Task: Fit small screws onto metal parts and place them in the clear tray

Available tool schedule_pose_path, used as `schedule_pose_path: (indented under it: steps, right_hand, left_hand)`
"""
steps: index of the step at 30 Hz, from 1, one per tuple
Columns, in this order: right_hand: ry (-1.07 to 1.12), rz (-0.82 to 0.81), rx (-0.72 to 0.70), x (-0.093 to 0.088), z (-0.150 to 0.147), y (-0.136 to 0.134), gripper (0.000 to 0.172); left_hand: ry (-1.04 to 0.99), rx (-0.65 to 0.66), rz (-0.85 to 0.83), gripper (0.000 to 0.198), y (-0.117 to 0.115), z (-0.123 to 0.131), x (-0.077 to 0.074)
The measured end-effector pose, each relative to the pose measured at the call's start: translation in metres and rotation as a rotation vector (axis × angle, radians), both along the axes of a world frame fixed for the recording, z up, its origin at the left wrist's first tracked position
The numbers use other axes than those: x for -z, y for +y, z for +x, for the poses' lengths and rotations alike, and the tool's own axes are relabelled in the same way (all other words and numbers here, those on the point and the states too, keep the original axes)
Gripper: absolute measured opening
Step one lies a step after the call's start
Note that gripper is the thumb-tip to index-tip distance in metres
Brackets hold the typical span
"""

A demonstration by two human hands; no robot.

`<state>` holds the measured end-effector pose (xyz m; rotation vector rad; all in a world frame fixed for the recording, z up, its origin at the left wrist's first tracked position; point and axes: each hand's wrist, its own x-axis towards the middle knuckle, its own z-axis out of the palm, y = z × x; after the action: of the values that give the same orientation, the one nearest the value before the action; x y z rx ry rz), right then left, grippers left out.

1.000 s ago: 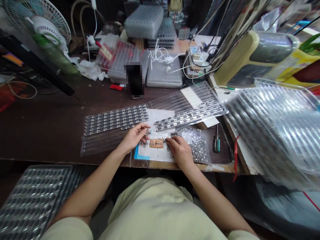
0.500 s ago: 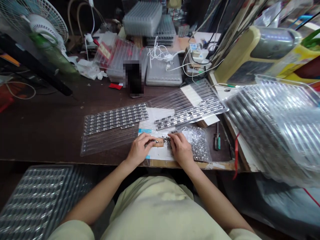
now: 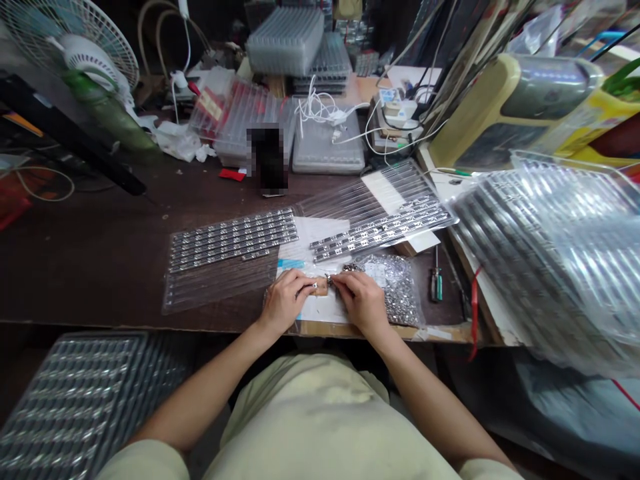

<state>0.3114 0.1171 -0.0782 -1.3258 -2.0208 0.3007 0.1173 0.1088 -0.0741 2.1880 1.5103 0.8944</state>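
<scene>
**Small silver part (image 3: 329,280) pinched at a tan pad (image 3: 321,287)**

The right hand's fingertips (image 3: 335,280) are pressed together on the small silver part, at the right end of the tan pad. The left hand's fingers (image 3: 304,287) are also closed, on a second silver piece (image 3: 315,285) at the pad's middle. The right hand (image 3: 363,301) and left hand (image 3: 285,301) sit just apart, with the pad between them. The pad lies on a white paper sheet (image 3: 320,308), and a strip of blue tape (image 3: 290,263) sits beside the left hand. Just right of the right hand is a clear bag of loose silver parts (image 3: 395,290). Beyond the hands lie two clear trays of metal strips (image 3: 233,239) (image 3: 380,232). A green-handled screwdriver (image 3: 437,285) rests further right on the dark workbench (image 3: 100,247). A large stack of clear blister trays (image 3: 550,267) fills the right side.
</scene>
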Motion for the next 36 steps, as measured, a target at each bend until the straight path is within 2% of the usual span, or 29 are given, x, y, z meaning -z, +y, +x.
schedule_pose_path:
  steps: [3,7,11,14,17,20,27,31,36]
  right_hand:
    - [-0.025,-0.019,0.027,-0.003,-0.009,0.001,0.013]
    - [-0.096,-0.026,-0.038,-0.004,-0.026,0.002,0.012]
    - [-0.160,-0.013,-0.063,-0.005,-0.035,0.001,0.013]
    - [-0.219,-0.001,-0.057,-0.007,-0.029,0.000,0.019]
    - [-0.325,0.035,-0.023,-0.006,-0.016,0.001,0.029]
    - [-0.366,0.064,-0.038,0.000,-0.004,0.001,0.023]
    - [-0.184,0.082,-0.016,0.003,-0.003,-0.002,0.020]
    - [-0.083,0.064,0.034,0.000,-0.002,-0.004,0.019]
    - [-0.073,0.039,0.039,0.002,0.000,-0.005,0.022]
  left_hand:
    - [-0.088,-0.008,-0.036,0.014,0.001,-0.002,0.001]
    - [-0.281,-0.110,-0.059,0.012,0.003,-0.006,-0.001]
    - [-0.328,-0.140,-0.074,0.013,0.004,-0.006,-0.003]
    - [-0.342,-0.152,-0.081,0.014,0.004,-0.006,-0.002]
    - [-0.341,-0.152,-0.080,0.013,0.004,-0.007,0.001]
    - [-0.327,-0.124,-0.098,0.013,0.005,-0.006,0.002]
    - [-0.147,-0.004,-0.022,0.013,0.005,0.011,-0.009]
    - [-0.092,0.034,-0.016,0.013,0.006,0.018,-0.005]
    - [-0.084,0.046,-0.021,0.012,0.007,0.017,0.001]
